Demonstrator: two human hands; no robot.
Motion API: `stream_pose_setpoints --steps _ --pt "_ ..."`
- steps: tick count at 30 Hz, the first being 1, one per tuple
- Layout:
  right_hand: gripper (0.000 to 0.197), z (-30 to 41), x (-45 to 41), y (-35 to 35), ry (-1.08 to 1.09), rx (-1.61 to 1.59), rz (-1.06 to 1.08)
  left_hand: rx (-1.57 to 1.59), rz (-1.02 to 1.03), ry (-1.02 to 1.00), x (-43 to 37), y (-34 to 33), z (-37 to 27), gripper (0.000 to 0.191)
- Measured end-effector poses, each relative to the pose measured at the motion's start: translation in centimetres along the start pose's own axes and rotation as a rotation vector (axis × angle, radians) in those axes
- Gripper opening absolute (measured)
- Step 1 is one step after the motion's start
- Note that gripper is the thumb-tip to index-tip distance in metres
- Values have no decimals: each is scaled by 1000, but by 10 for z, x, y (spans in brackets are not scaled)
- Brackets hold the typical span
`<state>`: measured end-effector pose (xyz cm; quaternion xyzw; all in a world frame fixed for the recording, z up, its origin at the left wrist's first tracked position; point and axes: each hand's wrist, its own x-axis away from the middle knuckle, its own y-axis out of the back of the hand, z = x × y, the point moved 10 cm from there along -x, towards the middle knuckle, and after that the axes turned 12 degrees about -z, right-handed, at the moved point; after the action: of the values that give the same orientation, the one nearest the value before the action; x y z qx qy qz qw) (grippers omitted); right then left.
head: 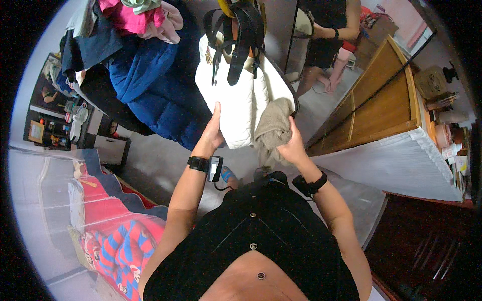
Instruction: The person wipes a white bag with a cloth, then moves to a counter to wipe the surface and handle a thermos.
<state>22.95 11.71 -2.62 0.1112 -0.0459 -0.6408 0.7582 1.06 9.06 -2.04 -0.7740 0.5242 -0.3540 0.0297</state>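
A white quilted bag [236, 109] with black straps [239, 56] hangs upright before me, below a yellow hanger or hook. My left hand [214, 128] rests against the bag's left side, thumb up and fingers partly behind it; whether it grips the bag I cannot tell. In my right hand [293, 145] is a bunched grey-brown cloth [274, 124], held against the lower right of the bag. The cloth's lower end hangs loose beneath my fingers.
Blue padded clothing [150, 94] and other garments hang at the left. A mirror [301, 49] stands behind the bag on the right. A wooden cabinet [372, 101] with a white cover is at the right, bottles on top. A netted bed [120, 233] lies lower left.
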Motion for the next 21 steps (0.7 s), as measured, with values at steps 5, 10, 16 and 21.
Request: stream_pose_setpoints --steps 5,10,16,21 --pt "90 -14 16 7 -47 8 92 -87 -76 33 -3 10 3 81" --pt "76 32 -5 33 91 -76 20 -133 -10 22 1 6 0 82" --pt "63 78 -62 31 92 -518 -42 -165 -41 69 2 6 7 81" --pt "62 77 -63 7 122 -373 104 -121 -10 40 0 2 3 83"
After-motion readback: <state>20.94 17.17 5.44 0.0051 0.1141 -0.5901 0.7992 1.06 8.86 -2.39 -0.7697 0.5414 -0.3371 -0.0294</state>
